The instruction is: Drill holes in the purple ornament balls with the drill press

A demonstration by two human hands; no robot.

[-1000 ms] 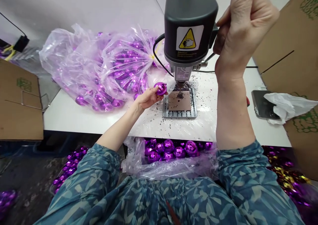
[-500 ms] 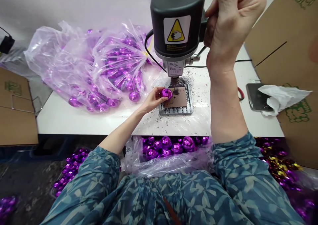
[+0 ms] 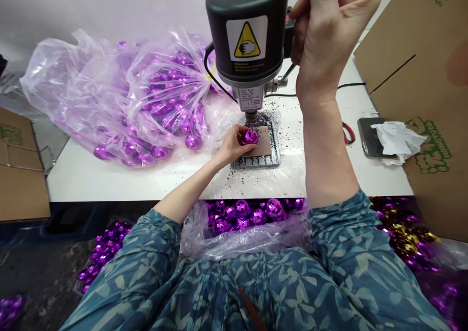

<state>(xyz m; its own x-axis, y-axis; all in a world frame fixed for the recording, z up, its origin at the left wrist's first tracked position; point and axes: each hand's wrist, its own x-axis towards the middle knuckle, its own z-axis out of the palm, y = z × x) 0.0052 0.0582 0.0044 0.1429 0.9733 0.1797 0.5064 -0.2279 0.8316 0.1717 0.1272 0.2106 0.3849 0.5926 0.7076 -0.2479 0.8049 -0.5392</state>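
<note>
My left hand (image 3: 234, 145) holds a purple mirrored ball (image 3: 250, 136) between thumb and fingers. The ball sits over a brown board (image 3: 263, 143) on the slotted metal base (image 3: 256, 162), just in front of and below the chuck (image 3: 251, 115) of a black drill press (image 3: 246, 70). A drill bit cannot be made out. Raised at the upper right, my right hand (image 3: 329, 29) is closed at the machine's side, its fingers curled around a handle that they mostly hide. A metal lever rod (image 3: 287, 75) runs up behind that wrist.
A tied clear bag (image 3: 120, 97) of purple balls lies on the white table (image 3: 127, 180). Dark shavings surround the base. A phone (image 3: 369, 136) under crumpled tissue (image 3: 400, 138) and red-handled pliers or scissors (image 3: 349, 133) lie rightward. More balls (image 3: 256, 216) fill a plastic-lined container at the front edge.
My left hand has brought the ball rightward over the board, closer to beneath the chuck. My right hand stays at the machine's side. The whole view has shifted slightly.
</note>
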